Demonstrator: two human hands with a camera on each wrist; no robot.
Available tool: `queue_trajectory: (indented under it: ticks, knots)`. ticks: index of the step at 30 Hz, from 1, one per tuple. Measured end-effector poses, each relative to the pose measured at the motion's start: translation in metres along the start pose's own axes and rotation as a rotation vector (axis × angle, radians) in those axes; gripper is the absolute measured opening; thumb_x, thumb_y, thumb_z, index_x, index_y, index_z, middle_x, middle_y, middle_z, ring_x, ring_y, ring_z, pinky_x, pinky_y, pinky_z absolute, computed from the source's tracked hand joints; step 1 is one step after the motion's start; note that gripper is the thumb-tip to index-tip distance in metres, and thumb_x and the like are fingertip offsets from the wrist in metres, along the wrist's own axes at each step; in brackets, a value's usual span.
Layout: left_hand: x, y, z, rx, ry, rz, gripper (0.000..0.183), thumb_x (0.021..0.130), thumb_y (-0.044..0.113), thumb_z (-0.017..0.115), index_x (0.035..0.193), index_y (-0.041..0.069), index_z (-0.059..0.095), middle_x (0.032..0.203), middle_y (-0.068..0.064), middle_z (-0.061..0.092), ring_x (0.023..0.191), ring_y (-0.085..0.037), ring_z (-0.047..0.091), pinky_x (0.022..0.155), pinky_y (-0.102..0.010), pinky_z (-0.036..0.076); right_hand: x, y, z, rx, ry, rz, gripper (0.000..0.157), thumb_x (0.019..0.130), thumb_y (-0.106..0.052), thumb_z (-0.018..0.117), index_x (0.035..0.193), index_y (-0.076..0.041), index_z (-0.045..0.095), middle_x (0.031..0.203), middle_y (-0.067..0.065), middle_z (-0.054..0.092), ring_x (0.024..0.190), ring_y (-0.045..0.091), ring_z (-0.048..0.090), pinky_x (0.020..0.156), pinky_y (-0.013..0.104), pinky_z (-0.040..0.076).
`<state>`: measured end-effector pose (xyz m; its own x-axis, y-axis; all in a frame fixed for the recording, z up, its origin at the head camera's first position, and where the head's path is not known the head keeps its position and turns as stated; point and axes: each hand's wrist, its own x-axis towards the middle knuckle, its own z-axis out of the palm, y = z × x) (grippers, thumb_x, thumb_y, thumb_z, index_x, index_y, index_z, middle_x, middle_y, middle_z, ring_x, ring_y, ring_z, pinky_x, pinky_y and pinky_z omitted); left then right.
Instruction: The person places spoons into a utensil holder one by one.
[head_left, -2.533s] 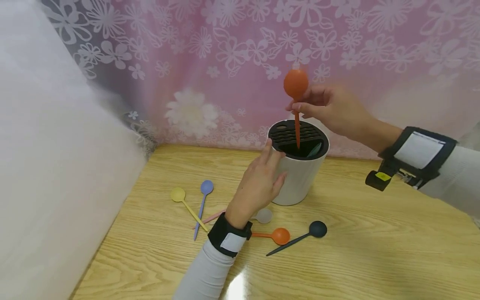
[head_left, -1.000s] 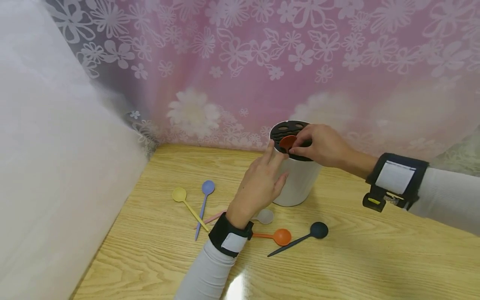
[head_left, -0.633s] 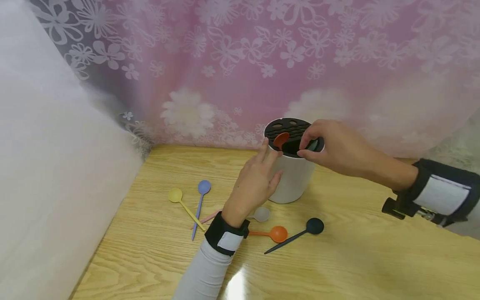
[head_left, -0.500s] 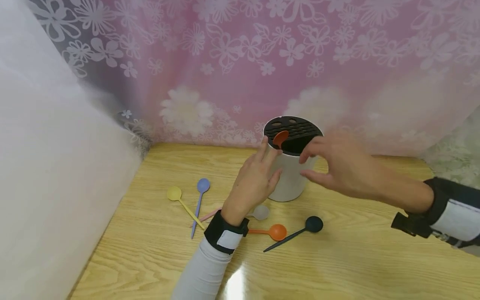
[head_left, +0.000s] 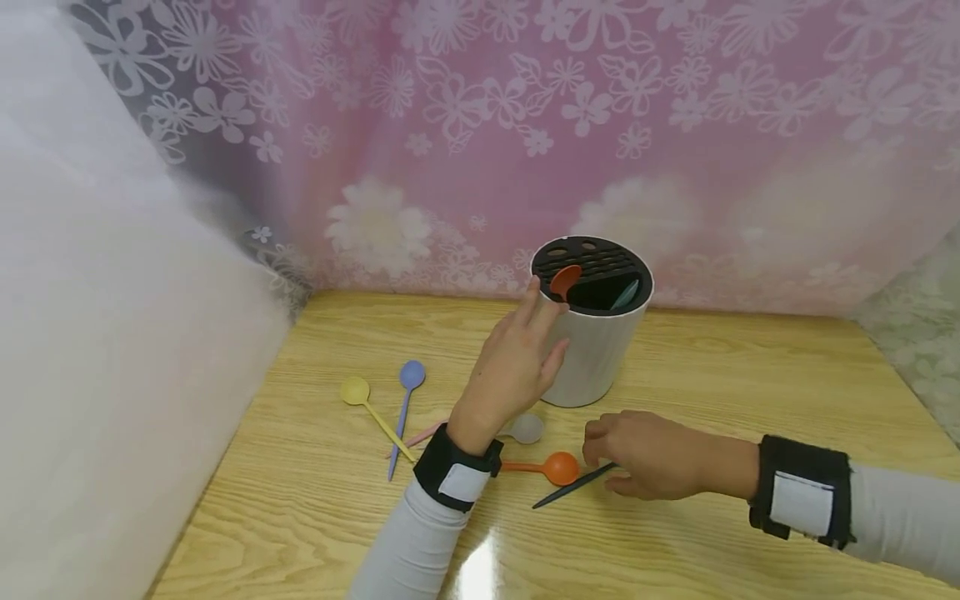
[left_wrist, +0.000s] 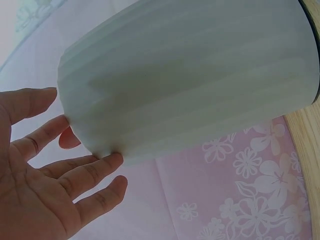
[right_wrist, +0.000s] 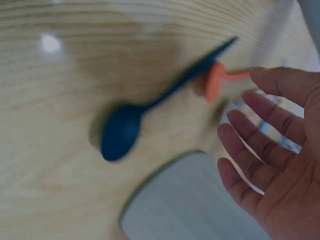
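Observation:
My left hand (head_left: 510, 367) rests its extended fingertips on the rim of a white utensil holder (head_left: 588, 358); the left wrist view shows the fingers spread against its wall. A red-orange spoon (head_left: 565, 281) stands inside the holder, its bowl at the top near those fingers. My right hand (head_left: 660, 454), fingers loosely bent and holding nothing, hovers over a dark blue spoon (head_left: 570, 487) on the table, hiding its bowl in the head view. That whole dark spoon (right_wrist: 122, 131) shows in the right wrist view, apart from the fingers. An orange spoon (head_left: 560, 468) lies beside it.
Blue (head_left: 412, 375), yellow (head_left: 356, 390), pink (head_left: 423, 434) and grey (head_left: 528, 428) spoons lie on the wooden table (head_left: 750, 358), some crossing under my left forearm. A greenish piece (head_left: 627, 293) sits in the holder's large opening. A pink floral curtain (head_left: 450, 150) hangs behind.
My right hand lowered the red-orange spoon into the holder and let it go. It then came down and forward to the dark blue spoon. My left hand stayed at the rim.

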<state>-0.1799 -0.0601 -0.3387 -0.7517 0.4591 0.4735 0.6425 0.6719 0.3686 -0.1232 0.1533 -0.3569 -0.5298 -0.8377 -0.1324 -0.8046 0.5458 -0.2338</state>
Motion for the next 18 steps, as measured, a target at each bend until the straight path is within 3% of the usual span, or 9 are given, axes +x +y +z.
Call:
queue_trajectory:
  ticks: [5, 10, 14, 18]
  knots:
    - [0.000, 0.001, 0.001, -0.008, -0.002, -0.003, 0.038, 0.101, 0.024, 0.062, 0.136, 0.011, 0.055, 0.158, -0.025, 0.034, 0.122, -0.037, 0.061, 0.103, -0.046, 0.049, 0.005, 0.007, 0.027, -0.007, -0.039, 0.000, 0.025, 0.079, -0.012, 0.085, 0.101, -0.018, 0.072, 0.091, -0.010, 0.059, 0.082, 0.002, 0.053, 0.069, 0.025, 0.050]
    - [0.001, 0.001, 0.001, -0.019, -0.010, 0.003, 0.038, 0.101, 0.024, 0.061, 0.136, 0.012, 0.055, 0.158, -0.024, 0.034, 0.123, -0.036, 0.061, 0.103, -0.045, 0.049, 0.011, 0.007, 0.048, -0.082, 0.006, -0.044, 0.025, 0.078, -0.013, 0.084, 0.096, -0.019, 0.068, 0.088, -0.010, 0.056, 0.077, 0.003, 0.051, 0.065, 0.025, 0.048]
    - [0.001, 0.001, 0.000, -0.012, -0.009, 0.004, 0.037, 0.101, 0.024, 0.061, 0.136, 0.012, 0.055, 0.158, -0.024, 0.034, 0.124, -0.036, 0.060, 0.103, -0.045, 0.049, 0.015, 0.006, 0.058, -0.083, 0.049, -0.085, 0.025, 0.079, -0.007, 0.081, 0.089, -0.020, 0.062, 0.084, -0.012, 0.052, 0.075, 0.002, 0.047, 0.062, 0.020, 0.044]
    - [0.000, 0.000, 0.000, -0.007, -0.010, -0.003, 0.037, 0.101, 0.024, 0.061, 0.135, 0.012, 0.056, 0.158, -0.025, 0.034, 0.124, -0.037, 0.060, 0.104, -0.045, 0.048, 0.018, 0.005, 0.063, -0.075, 0.001, -0.083, 0.025, 0.083, -0.006, 0.077, 0.091, -0.019, 0.057, 0.085, -0.013, 0.051, 0.075, 0.001, 0.047, 0.062, 0.018, 0.043]
